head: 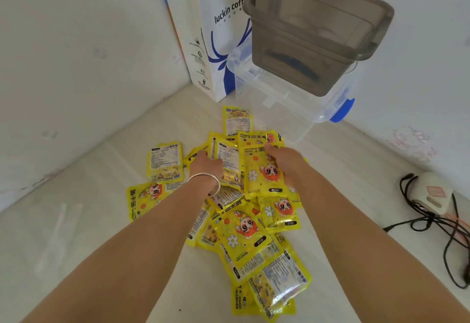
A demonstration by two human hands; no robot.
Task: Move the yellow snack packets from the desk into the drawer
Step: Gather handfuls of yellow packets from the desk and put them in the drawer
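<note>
- The yellow packets [241,221] are strewn in a loose heap on the desk [89,221], a band running from just above mid-frame down to the lower middle edge, overlapping every which way.
- Up at the far end of that heap, a small upright bunch [244,159] sits tilted between the two hands, long sides pointing away from the camera toward the upper part of the frame.
- Left hand [204,163], silver bangle [204,182] on the wrist, is pressed against the bunch's left edge; its fingers curl in behind the packets, so how tightly they close I can't tell.
- Right hand [284,159] is on the right edge, thumb laid over the face of the front packet with the cartoon figure, the other fingers hidden behind it: that looks like a hold on the bunch.
- So the bunch lies directly between the palms, both hands about equally near; the rest of the pile is below and nearer the camera, under the forearms.
- My read: the squeeze inward from both sides matters most, since these glossy packets will likely slip and fan out.
- Beyond the hands, upper right of frame, a smoky grey tub [318,32] is stacked on a clear lidded box [292,98] with a blue latch; a white paper bag [203,37] stands behind at upper centre.
- No drawer shows anywhere in view, so which way the load must travel can't be said.
- Far right edge: a white device [432,193] and tangled black cables [437,226], well apart from the pile.
</note>
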